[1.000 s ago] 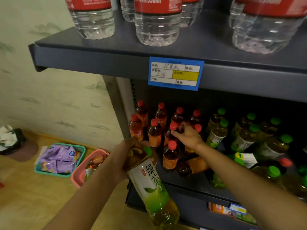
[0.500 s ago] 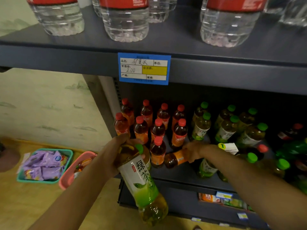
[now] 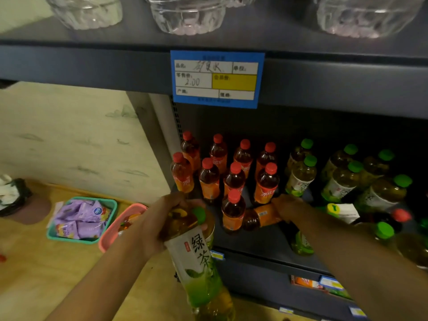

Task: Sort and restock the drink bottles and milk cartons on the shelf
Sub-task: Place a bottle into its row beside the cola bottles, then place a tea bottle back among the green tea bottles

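My left hand (image 3: 159, 221) grips the neck of a large green tea bottle (image 3: 199, 262) with a green cap, hanging in front of the shelf edge. My right hand (image 3: 289, 206) is closed on the base of a red-capped iced tea bottle (image 3: 259, 217) that lies on its side on the middle shelf (image 3: 261, 242). Behind it several red-capped iced tea bottles (image 3: 231, 179) stand in rows at the shelf's left. Green-capped tea bottles (image 3: 342, 179) stand to their right, some lying near the front.
Clear water bottles (image 3: 187, 15) stand on the upper shelf, above a blue price tag (image 3: 216, 78). On the floor at left sit a teal basket (image 3: 81, 218) of purple packets and a pink basket (image 3: 120, 225). A lower shelf (image 3: 324, 283) holds small cartons.
My right hand left the caps of the standing iced tea bottles and dropped onto the lying one, which it now holds. The left hand has kept the green tea bottle.
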Action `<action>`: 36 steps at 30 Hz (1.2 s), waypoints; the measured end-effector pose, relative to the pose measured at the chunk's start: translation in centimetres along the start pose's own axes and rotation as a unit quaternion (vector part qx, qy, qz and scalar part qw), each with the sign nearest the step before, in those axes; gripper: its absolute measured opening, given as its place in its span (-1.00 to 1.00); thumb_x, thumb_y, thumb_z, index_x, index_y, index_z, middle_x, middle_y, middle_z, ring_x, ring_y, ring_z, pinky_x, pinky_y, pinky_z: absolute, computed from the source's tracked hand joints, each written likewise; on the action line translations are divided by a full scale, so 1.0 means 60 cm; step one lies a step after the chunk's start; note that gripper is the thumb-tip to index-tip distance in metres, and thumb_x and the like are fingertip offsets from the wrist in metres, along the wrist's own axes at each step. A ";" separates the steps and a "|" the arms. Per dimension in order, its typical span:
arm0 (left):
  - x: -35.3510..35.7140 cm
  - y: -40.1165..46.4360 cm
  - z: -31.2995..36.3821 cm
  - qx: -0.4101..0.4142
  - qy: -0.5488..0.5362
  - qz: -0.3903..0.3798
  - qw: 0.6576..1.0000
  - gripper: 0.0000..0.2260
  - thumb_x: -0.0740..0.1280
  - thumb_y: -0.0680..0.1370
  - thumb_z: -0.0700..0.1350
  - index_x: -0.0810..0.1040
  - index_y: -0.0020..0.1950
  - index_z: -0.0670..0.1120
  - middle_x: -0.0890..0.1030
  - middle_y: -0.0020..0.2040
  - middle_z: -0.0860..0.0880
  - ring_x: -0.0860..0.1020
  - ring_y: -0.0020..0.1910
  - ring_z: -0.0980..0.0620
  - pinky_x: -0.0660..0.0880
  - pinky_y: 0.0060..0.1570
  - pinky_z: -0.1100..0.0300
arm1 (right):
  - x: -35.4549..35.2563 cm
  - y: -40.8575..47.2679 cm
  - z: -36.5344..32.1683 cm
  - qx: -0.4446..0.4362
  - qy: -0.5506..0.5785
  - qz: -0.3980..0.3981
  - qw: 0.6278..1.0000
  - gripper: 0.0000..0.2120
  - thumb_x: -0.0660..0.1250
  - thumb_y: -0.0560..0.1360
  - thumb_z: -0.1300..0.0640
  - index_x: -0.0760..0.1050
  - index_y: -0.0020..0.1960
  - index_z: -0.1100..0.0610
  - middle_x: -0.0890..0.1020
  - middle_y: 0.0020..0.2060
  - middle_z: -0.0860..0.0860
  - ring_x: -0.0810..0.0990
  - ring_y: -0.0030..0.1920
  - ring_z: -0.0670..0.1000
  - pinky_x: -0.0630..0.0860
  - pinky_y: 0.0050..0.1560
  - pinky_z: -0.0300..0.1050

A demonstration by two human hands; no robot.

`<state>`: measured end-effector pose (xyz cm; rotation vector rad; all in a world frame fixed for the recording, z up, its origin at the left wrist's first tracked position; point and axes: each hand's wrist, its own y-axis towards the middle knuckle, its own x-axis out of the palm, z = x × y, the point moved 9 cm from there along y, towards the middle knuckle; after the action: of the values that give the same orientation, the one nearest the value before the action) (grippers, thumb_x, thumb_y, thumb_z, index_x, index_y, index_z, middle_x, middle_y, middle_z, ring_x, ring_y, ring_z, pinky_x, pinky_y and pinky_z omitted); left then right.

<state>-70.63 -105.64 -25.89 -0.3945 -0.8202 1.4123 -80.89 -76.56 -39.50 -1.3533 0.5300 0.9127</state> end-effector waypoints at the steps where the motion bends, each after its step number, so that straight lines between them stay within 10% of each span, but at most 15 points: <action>1: -0.002 0.001 -0.001 0.001 -0.002 -0.001 1.000 -0.42 0.33 0.28 -0.15 0.52 0.29 -0.29 0.63 0.04 -0.27 0.63 -0.13 -0.23 0.58 -0.15 -0.03 | 0.003 0.006 -0.001 0.004 -0.013 -0.002 1.000 -0.64 0.23 0.60 0.06 0.38 0.37 0.13 0.49 0.31 0.14 0.49 0.30 0.15 0.46 0.28 0.04; 13: 0.005 -0.004 0.001 0.002 0.004 0.003 1.000 -0.41 0.35 0.24 -0.12 0.55 0.26 -0.27 0.65 0.02 -0.28 0.65 -0.15 -0.21 0.59 -0.17 -0.01 | -0.045 -0.052 0.023 0.003 -0.057 0.012 0.998 -0.36 0.54 0.34 -0.01 0.38 0.34 0.09 0.48 0.27 0.10 0.53 0.24 0.10 0.53 0.15 -0.02; 36: 0.069 -0.007 0.003 0.018 0.062 -0.065 0.996 -0.59 0.42 0.23 -0.13 0.68 0.05 -0.22 0.66 0.02 -0.29 0.65 -0.05 -0.24 0.60 -0.09 -0.04 | -0.118 -0.160 -0.068 -0.056 -0.176 0.100 0.978 -0.54 0.47 0.42 -0.08 0.51 0.22 0.12 0.59 0.16 0.06 0.60 0.14 0.11 0.45 -0.15 -0.07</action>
<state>-70.66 -101.76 -24.34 -0.3906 -0.7069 1.2673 -76.43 -81.92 -28.99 -1.2141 0.3482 1.3343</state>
